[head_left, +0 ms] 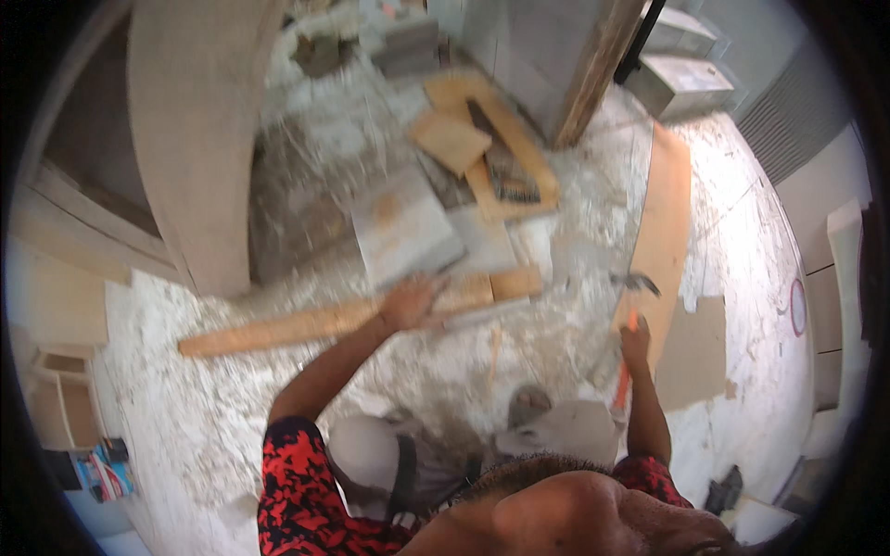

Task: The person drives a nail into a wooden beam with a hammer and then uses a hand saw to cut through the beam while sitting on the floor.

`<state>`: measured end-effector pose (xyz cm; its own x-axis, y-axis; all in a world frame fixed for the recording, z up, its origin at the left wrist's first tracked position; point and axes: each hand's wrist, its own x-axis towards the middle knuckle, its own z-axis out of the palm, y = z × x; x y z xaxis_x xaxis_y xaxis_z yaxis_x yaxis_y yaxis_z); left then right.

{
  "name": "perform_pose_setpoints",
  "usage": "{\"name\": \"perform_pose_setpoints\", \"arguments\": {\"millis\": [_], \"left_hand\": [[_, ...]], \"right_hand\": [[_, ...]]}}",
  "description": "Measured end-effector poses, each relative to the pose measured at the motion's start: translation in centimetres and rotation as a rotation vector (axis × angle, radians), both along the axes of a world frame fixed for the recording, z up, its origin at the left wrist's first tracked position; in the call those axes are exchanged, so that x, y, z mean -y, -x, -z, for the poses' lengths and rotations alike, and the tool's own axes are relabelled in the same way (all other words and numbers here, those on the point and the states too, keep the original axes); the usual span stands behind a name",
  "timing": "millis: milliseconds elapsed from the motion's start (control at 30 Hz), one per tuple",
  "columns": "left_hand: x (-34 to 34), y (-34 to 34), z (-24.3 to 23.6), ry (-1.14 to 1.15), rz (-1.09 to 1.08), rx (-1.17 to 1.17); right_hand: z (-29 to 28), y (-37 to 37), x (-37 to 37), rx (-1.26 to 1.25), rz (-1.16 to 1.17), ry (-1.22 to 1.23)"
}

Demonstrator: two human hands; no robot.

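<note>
My right hand (635, 341) is wrapped round the orange handle of a claw hammer (637, 282), its dark metal head pointing away from me. It hovers by the near part of a long orange-brown board (664, 204). My left hand (411, 301) rests with outstretched, slightly blurred fingers on a narrow wooden plank (278, 332) lying crosswise on the floor in front of my knees. A shorter wood piece (516, 283) sits at the plank's right end. Just beyond my left fingers is a pale square panel (403, 227).
Cut wood offcuts (451, 141) are piled past the panel. At the left stands a large curved wooden panel (190, 139). A brown sheet (697, 352) lies right of the hammer, and pale boxes (681, 85) stand at the far right. Dust and scraps cover the floor (547, 347).
</note>
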<state>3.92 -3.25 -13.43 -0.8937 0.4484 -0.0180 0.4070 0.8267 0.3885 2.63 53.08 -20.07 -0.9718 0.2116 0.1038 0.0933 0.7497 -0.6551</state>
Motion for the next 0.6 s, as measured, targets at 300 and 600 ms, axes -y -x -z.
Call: {"name": "perform_pose_setpoints", "arguments": {"millis": [300,600], "left_hand": [[-8.8,4.7,-6.5,0.237,-0.012,0.268],[-9.0,6.4,-5.6,0.245,0.064,0.444]], "right_hand": [[2.5,0.9,-7.7,0.229,0.219,-0.128],[1.1,8.3,0.1,0.478,-0.157,-0.468]]}}
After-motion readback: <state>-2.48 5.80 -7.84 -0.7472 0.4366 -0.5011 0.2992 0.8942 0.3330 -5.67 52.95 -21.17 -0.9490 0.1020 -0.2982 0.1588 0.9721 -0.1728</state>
